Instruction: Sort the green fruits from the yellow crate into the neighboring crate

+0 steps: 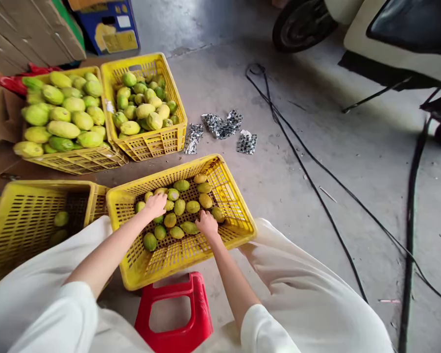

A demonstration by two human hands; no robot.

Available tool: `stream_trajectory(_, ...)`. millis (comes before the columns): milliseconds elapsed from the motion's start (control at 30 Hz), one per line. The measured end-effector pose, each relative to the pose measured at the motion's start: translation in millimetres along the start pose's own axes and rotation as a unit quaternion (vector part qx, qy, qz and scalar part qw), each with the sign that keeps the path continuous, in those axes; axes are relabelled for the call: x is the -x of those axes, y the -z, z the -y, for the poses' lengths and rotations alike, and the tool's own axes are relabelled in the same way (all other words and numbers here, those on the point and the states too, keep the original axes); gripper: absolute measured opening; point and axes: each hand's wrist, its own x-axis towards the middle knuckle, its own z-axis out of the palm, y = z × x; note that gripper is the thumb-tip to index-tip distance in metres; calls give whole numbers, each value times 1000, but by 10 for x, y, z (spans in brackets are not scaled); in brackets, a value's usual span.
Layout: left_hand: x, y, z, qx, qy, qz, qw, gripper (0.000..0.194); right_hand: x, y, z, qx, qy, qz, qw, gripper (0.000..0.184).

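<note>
Leftmost, a sparsely filled crate shows 2 green fruits near its right end. Beyond it, side by side, stand 2 fuller crates heaped with green and yellow fruits. Next comes the central crate, between the person's legs, its long axis running left to right and rising toward the far right. Loose fruits lie on its base with mixed bearings, some lengthwise, others crosswise. The left hand reaches over the leftward fruits, fingers bent downward; whether they grip cannot be told. A red stool appears below the crate's near side. Farther along, an elongated fruit lies on its side, long axis nearly left to right, its right end pointing to the right hand. That hand's fingers are curled; any hold is hidden. At right lie crumpled foil pieces, then a thick black cable.
</note>
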Motion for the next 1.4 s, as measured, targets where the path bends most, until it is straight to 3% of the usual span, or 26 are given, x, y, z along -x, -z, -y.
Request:
stream_trajectory(133,-581,-528,-11,-51,-7,0,999,68,-228,0,-215,-26,-48,-5,998,32)
stream_trajectory(267,-971,-824,73,-54,-3,3,999,77,-470,54,-304,-56,-88,-37,994,35)
stream_trajectory(433,-1132,-971,166,-30,-7,-26,999,70,-751,88,-203,-84,-92,-61,990,37)
stream_trajectory(567,-1041,-962,248,23,11,-70,997,62,-1091,122,-97,-72,-18,-121,990,38)
stream_trajectory(700,-710,-753,324,222,-9,-131,966,58,-1583,165,11,-24,68,-153,986,53)
stream_trajectory(833,-266,-330,253,381,-60,-78,919,62,-1937,102,110,-11,86,-148,985,60)
stream_trajectory(933,-3,-30,120,507,-20,-29,861,71,-2037,10,157,-21,73,-182,980,56)
stream_trajectory(1033,202,191,15,598,8,-41,801,75,-2068,-49,185,-32,56,-196,979,56)
stream_trajectory(1133,384,362,-36,648,19,-61,759,70,-2053,-54,174,-29,55,-195,979,51)
stream_trajectory(1267,587,531,-73,678,29,-66,731,66,-1891,10,121,-16,77,-176,981,53)
stream_trajectory(1400,778,648,-165,702,39,-69,708,66,-1537,145,140,-63,105,-155,980,60)
